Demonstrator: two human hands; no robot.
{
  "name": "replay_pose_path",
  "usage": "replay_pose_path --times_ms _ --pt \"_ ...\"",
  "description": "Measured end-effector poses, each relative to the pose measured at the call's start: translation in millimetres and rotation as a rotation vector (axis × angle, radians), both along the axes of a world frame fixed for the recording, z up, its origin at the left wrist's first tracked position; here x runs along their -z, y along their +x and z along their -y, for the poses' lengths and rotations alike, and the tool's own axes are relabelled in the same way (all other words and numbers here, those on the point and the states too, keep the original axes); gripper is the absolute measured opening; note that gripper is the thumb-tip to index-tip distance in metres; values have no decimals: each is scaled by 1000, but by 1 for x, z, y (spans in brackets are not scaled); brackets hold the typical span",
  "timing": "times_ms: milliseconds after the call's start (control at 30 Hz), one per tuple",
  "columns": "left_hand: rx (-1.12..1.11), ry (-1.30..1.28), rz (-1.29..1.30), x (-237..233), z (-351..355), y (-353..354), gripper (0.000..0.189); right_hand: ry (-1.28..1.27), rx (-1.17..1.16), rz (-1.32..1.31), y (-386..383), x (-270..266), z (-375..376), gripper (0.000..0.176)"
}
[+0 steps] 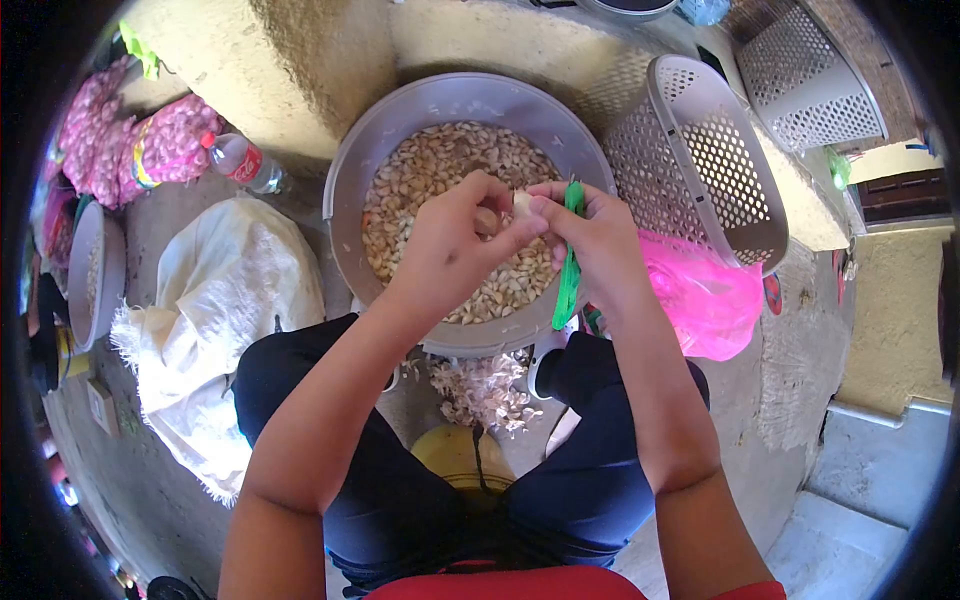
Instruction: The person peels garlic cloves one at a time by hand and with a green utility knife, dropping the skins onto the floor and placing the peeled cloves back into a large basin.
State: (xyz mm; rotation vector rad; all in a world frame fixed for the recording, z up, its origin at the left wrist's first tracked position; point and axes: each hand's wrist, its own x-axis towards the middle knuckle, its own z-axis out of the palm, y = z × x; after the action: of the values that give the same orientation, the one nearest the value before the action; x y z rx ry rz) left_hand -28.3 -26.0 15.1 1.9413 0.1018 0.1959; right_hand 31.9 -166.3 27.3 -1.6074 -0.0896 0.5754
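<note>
Over a wide grey tub (pixel 345 150) filled with garlic cloves (pixel 420 165), my two hands meet at a pale garlic clove (pixel 521 204). My left hand (pixel 450 235) pinches this clove between thumb and fingers, and another clove (pixel 487 221) shows inside its curled fingers. A knife with a green handle (pixel 568 285) is gripped in my right hand (pixel 605 230), the handle pointing down toward me. The right thumb and fingertips touch the clove. The knife's blade is mostly hidden by the fingers.
Garlic peels (pixel 485 390) lie between my feet. A white woven sack (pixel 225 280), a cola bottle (pixel 245 165) and net bags of garlic (pixel 180 140) are at left. On the right stand a perforated grey basket (pixel 690 150) and a pink plastic bag (pixel 705 300).
</note>
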Motion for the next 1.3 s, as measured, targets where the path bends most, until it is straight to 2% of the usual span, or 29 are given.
replay_pose_path --times_ms 67,167,267,367,467,567,667,800,900,1000,1067,1200,1300 --pt "78 41 110 2 -1 0 15 44 -5 -49 1 1 1 19" --pt "69 19 181 3 0 1 12 73 -32 -57 -1 -3 -3 20" --pt "87 -68 148 0 -2 0 10 49 -88 0 -4 -6 -2 21" --pt "153 -32 106 4 -9 1 10 -11 -135 42 -5 -7 0 22" --pt "245 -131 -58 3 -19 5 10 -4 -209 57 -1 -8 5 24" --pt "151 -403 -142 -5 -24 5 9 57 -271 -1 1 -13 9 25" --pt "126 -480 -125 -5 -30 7 11 116 -242 -105 0 -20 10 27" --pt "133 -334 -137 -1 -27 5 15 154 -199 -181 1 -19 10 28" --pt "132 -289 -97 -3 -24 4 17 114 -225 -107 3 -11 10 27" --pt "137 -228 -64 -4 -24 4 17 -124 -227 65 0 -14 6 26" --pt "154 -165 -49 -6 -24 4 17 -122 -218 105 0 -12 5 26" --pt "171 -181 -43 -6 -22 4 17 -120 -220 137 0 -7 5 23" --pt "220 -208 -7 -12 -22 3 18 -169 -344 117 1 -9 7 22"
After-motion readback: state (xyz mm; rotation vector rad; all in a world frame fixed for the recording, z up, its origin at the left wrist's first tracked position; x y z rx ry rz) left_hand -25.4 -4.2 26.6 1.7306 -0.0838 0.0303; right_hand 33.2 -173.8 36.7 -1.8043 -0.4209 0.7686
